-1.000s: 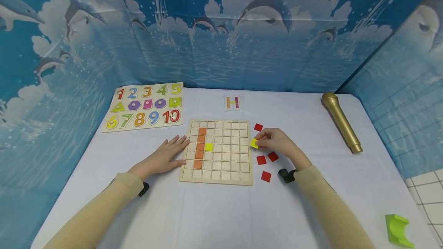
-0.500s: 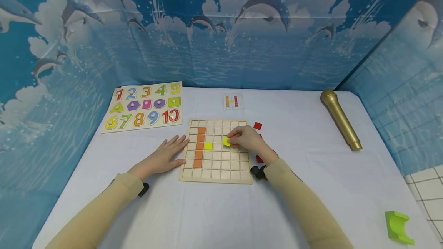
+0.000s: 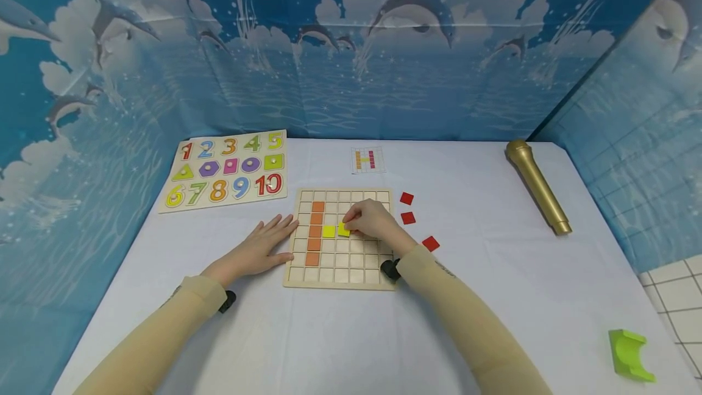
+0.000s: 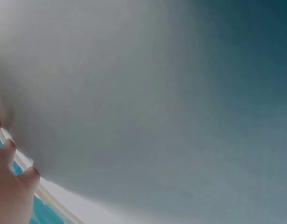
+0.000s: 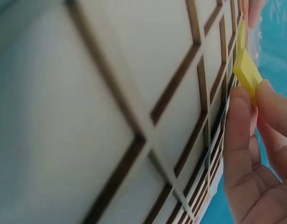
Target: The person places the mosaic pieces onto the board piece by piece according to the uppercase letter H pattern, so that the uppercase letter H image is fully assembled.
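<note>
A wooden grid board (image 3: 342,276) lies on the white table, with a column of orange square tiles (image 3: 314,231) in its left part and one yellow tile (image 3: 328,232) beside that column. My right hand (image 3: 370,219) pinches a second yellow tile (image 3: 343,230) between thumb and finger, right next to the placed one. In the right wrist view this pinched tile (image 5: 247,72) tilts over the board's cells. My left hand (image 3: 260,249) lies flat with spread fingers, its fingertips at the board's left edge. The left wrist view shows only part of that hand (image 4: 12,186).
Several red tiles, such as this one (image 3: 430,243), lie right of the board. Behind it sits a small pattern card (image 3: 368,160). A number puzzle (image 3: 225,170) stands at back left, a gold microphone (image 3: 538,188) at right, and a green curved block (image 3: 629,355) at front right.
My right hand has carried the yellow tile leftward from the board's right side to beside the placed yellow tile. The left hand has stayed at the board's edge.
</note>
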`<state>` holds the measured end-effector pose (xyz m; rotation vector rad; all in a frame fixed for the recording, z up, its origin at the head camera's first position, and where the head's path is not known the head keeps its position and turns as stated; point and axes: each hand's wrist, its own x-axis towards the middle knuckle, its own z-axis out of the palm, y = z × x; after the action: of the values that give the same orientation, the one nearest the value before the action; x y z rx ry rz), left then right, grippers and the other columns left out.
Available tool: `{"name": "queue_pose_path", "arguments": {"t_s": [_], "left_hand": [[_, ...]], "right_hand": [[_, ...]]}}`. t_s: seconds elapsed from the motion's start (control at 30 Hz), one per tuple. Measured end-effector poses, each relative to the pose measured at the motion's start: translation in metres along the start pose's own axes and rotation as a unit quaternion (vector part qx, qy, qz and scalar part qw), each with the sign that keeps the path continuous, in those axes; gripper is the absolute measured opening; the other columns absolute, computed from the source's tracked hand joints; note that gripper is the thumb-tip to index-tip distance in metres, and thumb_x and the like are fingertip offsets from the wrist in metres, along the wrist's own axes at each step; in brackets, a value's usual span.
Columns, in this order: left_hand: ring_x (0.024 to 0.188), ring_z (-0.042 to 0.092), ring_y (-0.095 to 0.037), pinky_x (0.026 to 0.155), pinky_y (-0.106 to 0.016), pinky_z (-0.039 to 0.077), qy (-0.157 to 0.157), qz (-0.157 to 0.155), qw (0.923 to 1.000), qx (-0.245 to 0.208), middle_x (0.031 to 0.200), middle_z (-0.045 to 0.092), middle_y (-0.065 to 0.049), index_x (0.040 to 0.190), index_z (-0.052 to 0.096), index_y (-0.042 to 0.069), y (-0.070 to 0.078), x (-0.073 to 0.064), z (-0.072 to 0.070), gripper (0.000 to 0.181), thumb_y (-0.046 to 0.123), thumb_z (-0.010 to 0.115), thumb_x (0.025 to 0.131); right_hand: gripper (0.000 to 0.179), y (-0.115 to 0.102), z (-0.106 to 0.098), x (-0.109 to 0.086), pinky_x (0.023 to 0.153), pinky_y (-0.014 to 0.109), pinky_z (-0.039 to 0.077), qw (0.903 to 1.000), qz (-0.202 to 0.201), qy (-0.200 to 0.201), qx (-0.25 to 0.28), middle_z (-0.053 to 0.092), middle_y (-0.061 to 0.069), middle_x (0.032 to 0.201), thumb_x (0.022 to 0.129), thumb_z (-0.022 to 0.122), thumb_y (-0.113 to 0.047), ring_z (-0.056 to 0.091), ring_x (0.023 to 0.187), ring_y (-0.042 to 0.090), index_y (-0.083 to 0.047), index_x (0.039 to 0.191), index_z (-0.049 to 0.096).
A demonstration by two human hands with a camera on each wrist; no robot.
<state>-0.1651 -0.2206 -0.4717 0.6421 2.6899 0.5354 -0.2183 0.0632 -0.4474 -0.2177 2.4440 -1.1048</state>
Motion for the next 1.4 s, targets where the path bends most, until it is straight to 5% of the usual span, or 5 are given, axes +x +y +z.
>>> {"name": "queue_pose_path", "arguments": {"t_s": [0.3, 0.57, 0.73, 1.1, 1.4], "left_hand": [[0.153, 0.010, -0.035, 0.122, -0.060, 0.005, 0.002, -0.001, 1.0000, -0.002, 0.165, 0.019, -0.008, 0.158, 0.025, 0.015, 0.000, 0.000, 0.000, 0.078, 0.041, 0.063, 0.095], [0.153, 0.010, -0.035, 0.122, -0.060, 0.005, 0.002, -0.003, 1.0000, -0.003, 0.165, 0.018, -0.008, 0.158, 0.025, 0.015, -0.001, 0.000, 0.000, 0.077, 0.040, 0.063, 0.095], [0.153, 0.010, -0.035, 0.122, -0.061, 0.005, 0.004, -0.001, 1.0000, -0.002, 0.165, 0.018, -0.008, 0.158, 0.024, 0.015, -0.003, 0.000, 0.001, 0.077, 0.040, 0.063, 0.095], [0.153, 0.010, -0.035, 0.122, -0.061, 0.006, 0.003, 0.002, 1.0000, 0.000, 0.165, 0.019, -0.009, 0.158, 0.025, 0.015, -0.003, 0.000, 0.001, 0.078, 0.041, 0.063, 0.095], [0.153, 0.010, -0.036, 0.122, -0.062, 0.006, 0.000, 0.003, 1.0000, 0.000, 0.165, 0.019, -0.010, 0.157, 0.025, 0.014, -0.002, 0.000, 0.000, 0.077, 0.040, 0.063, 0.095]], "right_hand": [[0.004, -0.008, 0.006, 0.002, 0.058, 0.016, 0.047, 0.9996, 0.006, -0.005, -0.027, 0.066, 0.006, 0.085, 0.088, 0.073, -0.009, 0.058, 0.064, 0.010, -0.006, 0.089, 0.071], [0.007, -0.013, 0.009, 0.001, 0.063, 0.022, 0.044, 0.9942, -0.023, 0.020, -0.103, 0.066, 0.005, 0.085, 0.085, 0.074, -0.008, 0.054, 0.074, 0.016, -0.008, 0.081, 0.068], [0.008, -0.013, 0.008, -0.001, 0.064, 0.024, 0.046, 0.9933, -0.038, 0.024, -0.106, 0.065, 0.004, 0.083, 0.085, 0.072, -0.006, 0.054, 0.072, 0.015, -0.008, 0.079, 0.066], [0.016, 0.015, -0.024, -0.007, 0.073, 0.025, 0.047, 0.9991, -0.038, 0.006, -0.018, 0.066, 0.003, 0.093, 0.090, 0.071, -0.020, 0.058, 0.082, 0.016, -0.011, 0.103, 0.071], [0.026, 0.052, -0.065, -0.022, 0.077, 0.032, 0.054, 0.9990, -0.007, 0.039, 0.020, 0.068, 0.009, 0.100, 0.092, 0.068, -0.019, 0.063, 0.084, 0.023, -0.005, 0.114, 0.068]]}}
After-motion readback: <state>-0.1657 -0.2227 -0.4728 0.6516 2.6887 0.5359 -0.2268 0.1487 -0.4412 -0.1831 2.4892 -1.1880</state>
